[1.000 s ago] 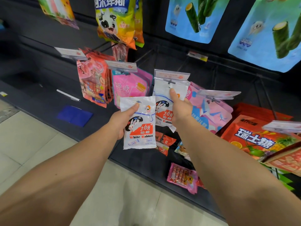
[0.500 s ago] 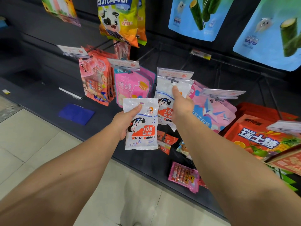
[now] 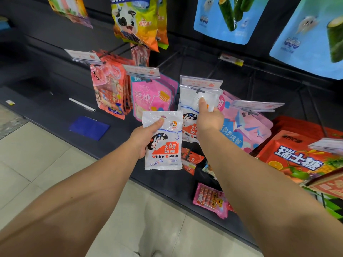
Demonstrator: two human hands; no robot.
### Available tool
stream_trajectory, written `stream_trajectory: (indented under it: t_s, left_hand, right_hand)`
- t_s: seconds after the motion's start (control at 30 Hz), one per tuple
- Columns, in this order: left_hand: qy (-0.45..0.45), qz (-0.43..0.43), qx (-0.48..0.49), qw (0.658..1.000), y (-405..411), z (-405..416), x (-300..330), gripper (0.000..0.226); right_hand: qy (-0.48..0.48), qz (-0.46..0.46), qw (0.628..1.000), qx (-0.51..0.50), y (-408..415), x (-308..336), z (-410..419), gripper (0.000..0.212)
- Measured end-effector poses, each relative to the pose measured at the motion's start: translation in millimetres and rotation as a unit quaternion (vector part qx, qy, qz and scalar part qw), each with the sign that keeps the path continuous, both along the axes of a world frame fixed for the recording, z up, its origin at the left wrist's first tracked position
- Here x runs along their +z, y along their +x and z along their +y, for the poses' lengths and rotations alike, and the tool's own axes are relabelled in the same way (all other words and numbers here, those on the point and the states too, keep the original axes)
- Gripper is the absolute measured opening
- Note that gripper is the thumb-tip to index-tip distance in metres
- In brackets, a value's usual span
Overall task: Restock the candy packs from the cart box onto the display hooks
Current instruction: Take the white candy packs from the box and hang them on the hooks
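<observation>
My left hand (image 3: 146,132) grips a white White Rabbit candy pack (image 3: 163,145) by its upper left corner, held upright in front of the shelf. My right hand (image 3: 207,117) pinches the top of a second White Rabbit pack (image 3: 189,108), which hangs at the display hook (image 3: 199,89) under a clear price tag (image 3: 201,82). The hook's tip shows just above my right thumb. The cart box is out of view.
Orange candy packs (image 3: 109,91) and pink packs (image 3: 150,99) hang on hooks to the left; pink crane packs (image 3: 246,127) and red-orange bags (image 3: 297,156) to the right. Loose packs (image 3: 210,200) lie on the dark base shelf (image 3: 167,182), with a blue card (image 3: 89,127) and a white pen (image 3: 81,104).
My right hand has slid up the hanging pack toward the hook. My left hand and its pack have stayed nearly in place.
</observation>
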State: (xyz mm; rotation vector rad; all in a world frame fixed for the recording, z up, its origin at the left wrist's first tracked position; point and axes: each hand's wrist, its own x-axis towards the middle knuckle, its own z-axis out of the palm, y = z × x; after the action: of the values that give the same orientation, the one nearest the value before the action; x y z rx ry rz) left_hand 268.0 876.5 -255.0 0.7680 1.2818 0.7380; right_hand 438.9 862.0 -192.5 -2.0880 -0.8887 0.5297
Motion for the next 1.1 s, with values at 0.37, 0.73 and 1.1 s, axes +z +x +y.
stream_trajectory:
  t_s: [0.37,0.73,1.1]
  left_hand:
    - [-0.003,0.003,0.001,1.0,-0.2,1.6,-2.8,0.038]
    - [0.031,-0.023,-0.023,0.999,19.0,13.3,4.6,0.036]
    - [0.016,-0.023,-0.009,1.0,25.0,-8.3,5.1,0.046]
  right_hand:
    - [0.045,0.089,0.994,-0.039,3.7,-9.0,1.3,0.06]
    - [0.077,0.216,0.973,-0.036,1.1,-5.0,4.0,0.049]
    - [0.105,0.297,0.949,-0.009,14.9,9.2,-0.3,0.022]
